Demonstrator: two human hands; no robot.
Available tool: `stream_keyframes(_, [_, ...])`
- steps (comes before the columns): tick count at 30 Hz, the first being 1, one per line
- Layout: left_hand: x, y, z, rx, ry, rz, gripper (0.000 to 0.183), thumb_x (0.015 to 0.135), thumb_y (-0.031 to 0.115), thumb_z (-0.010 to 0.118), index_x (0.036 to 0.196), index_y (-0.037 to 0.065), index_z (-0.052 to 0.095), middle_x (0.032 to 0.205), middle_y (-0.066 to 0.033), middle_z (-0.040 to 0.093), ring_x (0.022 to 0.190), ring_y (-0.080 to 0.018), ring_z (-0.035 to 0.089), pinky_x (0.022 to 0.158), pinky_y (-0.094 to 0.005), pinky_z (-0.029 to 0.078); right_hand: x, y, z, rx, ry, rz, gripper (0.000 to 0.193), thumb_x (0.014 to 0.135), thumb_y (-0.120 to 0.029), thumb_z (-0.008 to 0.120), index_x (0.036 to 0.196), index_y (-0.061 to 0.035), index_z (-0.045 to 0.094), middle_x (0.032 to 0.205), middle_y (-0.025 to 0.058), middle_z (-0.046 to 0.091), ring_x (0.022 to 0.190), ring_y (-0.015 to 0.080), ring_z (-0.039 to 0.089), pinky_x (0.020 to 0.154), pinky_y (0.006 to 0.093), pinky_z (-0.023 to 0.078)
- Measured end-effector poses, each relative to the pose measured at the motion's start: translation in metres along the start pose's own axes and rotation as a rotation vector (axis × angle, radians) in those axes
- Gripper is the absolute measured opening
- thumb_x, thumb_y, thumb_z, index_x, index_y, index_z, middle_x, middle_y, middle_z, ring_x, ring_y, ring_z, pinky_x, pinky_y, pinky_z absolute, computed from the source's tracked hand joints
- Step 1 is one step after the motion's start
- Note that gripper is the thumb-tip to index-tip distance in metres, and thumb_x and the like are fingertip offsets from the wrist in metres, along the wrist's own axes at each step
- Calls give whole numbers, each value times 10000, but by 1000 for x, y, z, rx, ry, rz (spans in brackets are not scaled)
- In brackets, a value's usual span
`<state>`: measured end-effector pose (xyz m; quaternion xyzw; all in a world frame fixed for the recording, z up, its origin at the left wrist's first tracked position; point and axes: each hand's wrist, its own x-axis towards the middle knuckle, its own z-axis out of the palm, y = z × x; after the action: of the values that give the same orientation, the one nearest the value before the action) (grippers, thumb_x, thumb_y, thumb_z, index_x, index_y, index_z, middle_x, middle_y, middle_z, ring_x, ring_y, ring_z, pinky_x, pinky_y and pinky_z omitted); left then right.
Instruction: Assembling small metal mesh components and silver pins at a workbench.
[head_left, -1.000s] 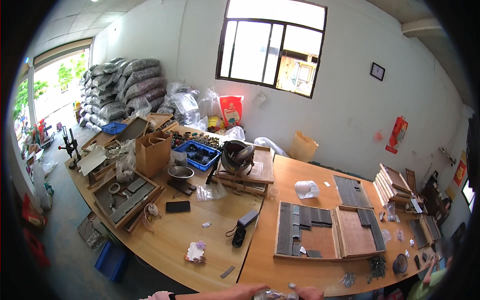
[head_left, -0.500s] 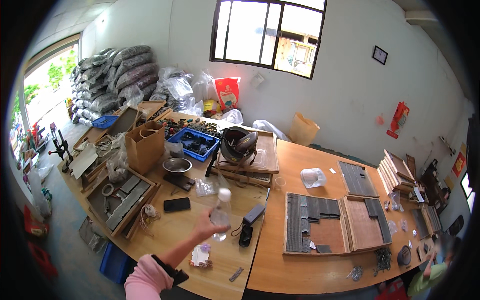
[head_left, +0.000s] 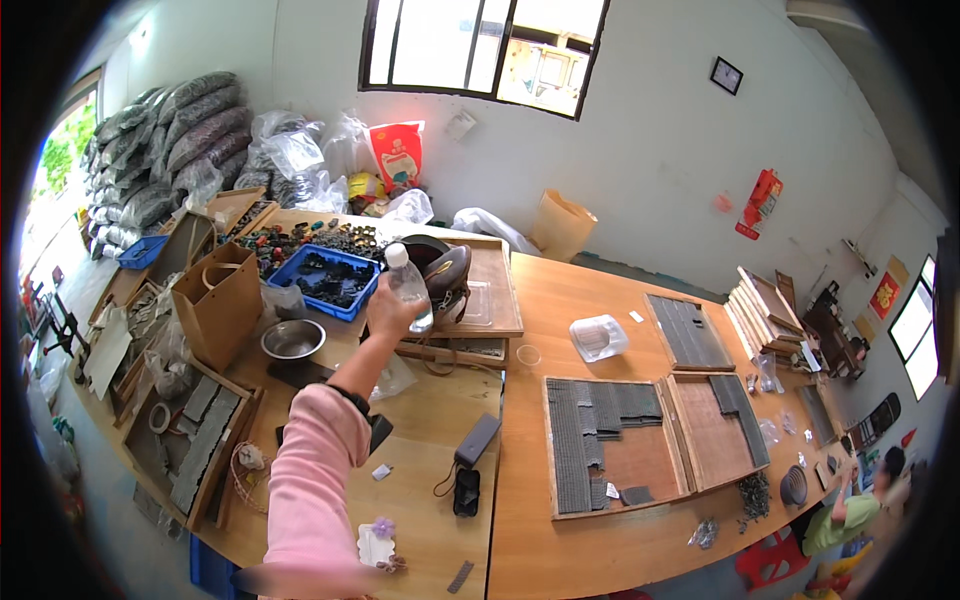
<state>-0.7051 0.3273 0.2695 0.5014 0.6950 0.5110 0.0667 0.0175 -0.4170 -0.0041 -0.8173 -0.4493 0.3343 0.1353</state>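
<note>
My left hand [head_left: 388,312] reaches forward in a pink sleeve, with a dark band at the wrist. Its fingers are wrapped round a clear plastic bottle [head_left: 414,292] with a white cap, held upright and partly full of clear liquid. Behind the bottle sits a dark helmet [head_left: 448,268] on stacked wooden trays [head_left: 492,262]; whether the bottle touches them I cannot tell. A black phone [head_left: 378,432] is partly covered by my forearm. My right hand cannot be identified; a skin-toned smear blurs the lower edge over the sleeve.
A steel bowl [head_left: 293,340], blue basket [head_left: 335,305] and brown paper bag [head_left: 214,305] stand left. Nearer lie a grey power bank [head_left: 478,440] and black case [head_left: 466,492]. Rightward are trays of grey strips [head_left: 575,450] and a clear tub [head_left: 598,340]. A person in green [head_left: 840,522] is far right.
My left hand has carried the bottle forward and slightly left, from above the near table to beside the helmet. The whole view has turned a little to the right.
</note>
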Motion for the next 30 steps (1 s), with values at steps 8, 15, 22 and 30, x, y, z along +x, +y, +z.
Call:
stream_keyframes(8, [71,-14,84,114,180,164,647,654,243,800,1176,24,487,1060,-217,628,955,-397,624,818,-462,503,-12,-10,-6,-47,16,127,447,795,-121,732,1221,-49,617,795,85,664,699,175,608,662,328,499])
stream_keyframes(15, [92,-91,131,424,-190,2,516,776,198,689,1230,89,470,1115,-187,601,1074,-375,579,865,-500,473,-39,-29,32,-18,63,251,449,800,-136,732,1226,-57,615,819,95,675,716,180,619,681,333,505])
stream_keyframes(22, [90,-111,136,436,-224,-45,775,708,161,717,1384,48,354,1278,-214,480,1214,-387,468,975,-492,421,-67,-17,57,-14,10,326,451,805,-152,732,1231,-64,613,842,105,685,734,186,630,699,337,511])
stream_keyframes(30, [44,-137,97,286,-342,76,893,649,166,755,1408,-9,318,1349,-261,424,1240,-399,437,1033,-414,394,-127,-1,90,-5,-113,390,454,810,-169,732,1237,-73,611,869,116,697,754,192,643,721,343,518])
